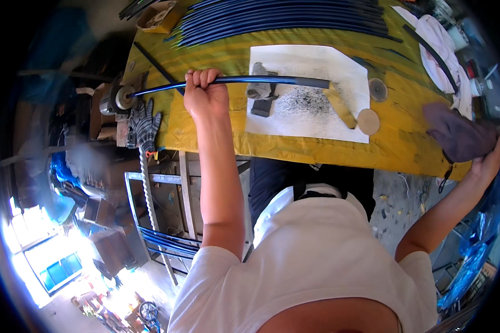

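My left hand (206,94) is closed around a slim, shiny blue rod (250,79), held level above the table. The rod's left end meets a round metal spindle (125,97) at the table's left edge; whether it is fixed there I cannot tell. Its right end, dark grey, hangs over a white sheet (294,119) speckled with black bits. At the far right my right hand (488,162) reaches up beside a dark purplish cloth (461,133). Its fingertips lie at the picture's rim, so any grip is unclear.
Many blue rods (283,16) lie along the yellow-covered table's (200,130) far side. A grey clamp-like tool (259,89) and a tan disc (368,121) sit on the sheet. A striped glove (144,123) hangs at left. More rods (166,240) rest on a metal frame below.
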Demonstrator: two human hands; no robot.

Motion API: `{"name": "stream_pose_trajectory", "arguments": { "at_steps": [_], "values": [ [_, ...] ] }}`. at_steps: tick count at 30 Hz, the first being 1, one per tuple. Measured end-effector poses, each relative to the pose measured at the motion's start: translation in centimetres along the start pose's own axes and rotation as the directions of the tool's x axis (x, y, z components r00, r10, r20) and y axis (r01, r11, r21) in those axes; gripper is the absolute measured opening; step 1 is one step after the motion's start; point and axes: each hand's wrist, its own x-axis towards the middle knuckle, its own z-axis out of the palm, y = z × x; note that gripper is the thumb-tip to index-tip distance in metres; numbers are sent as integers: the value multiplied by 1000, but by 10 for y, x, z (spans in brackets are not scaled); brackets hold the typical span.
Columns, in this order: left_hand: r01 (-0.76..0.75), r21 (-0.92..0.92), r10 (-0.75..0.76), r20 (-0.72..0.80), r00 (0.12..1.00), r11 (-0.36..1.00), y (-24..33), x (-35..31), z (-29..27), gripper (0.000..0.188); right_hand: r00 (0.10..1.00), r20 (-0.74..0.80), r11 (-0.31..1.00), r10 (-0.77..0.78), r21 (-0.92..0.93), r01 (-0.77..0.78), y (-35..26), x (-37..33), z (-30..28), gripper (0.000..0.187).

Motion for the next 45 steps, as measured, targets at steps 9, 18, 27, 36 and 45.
{"name": "stream_pose_trajectory", "arguments": {
  "at_steps": [9,18,27,36,45],
  "values": [
    [78,52,-79,19,997,996,-105,-64,87,16,694,353,631,-628,-292,719,-31,-159,161,38],
    [-87,255,27,233,972,963,-113,-86,134,13,372,833,80,-410,-374,924,47,-206,240,24],
    [-38,-15,41,306,951,999,-15,-45,136,29,866,492,215,-87,-840,499,23,-165,137,24],
    [140,-90,-109,283,953,986,-40,-58,140,26,733,367,141,-572,-837,529,0,-113,113,36],
    [89,16,-89,335,938,996,-79,-62,137,29,402,887,315,-225,-324,892,5,-223,225,39]
  ]
}}
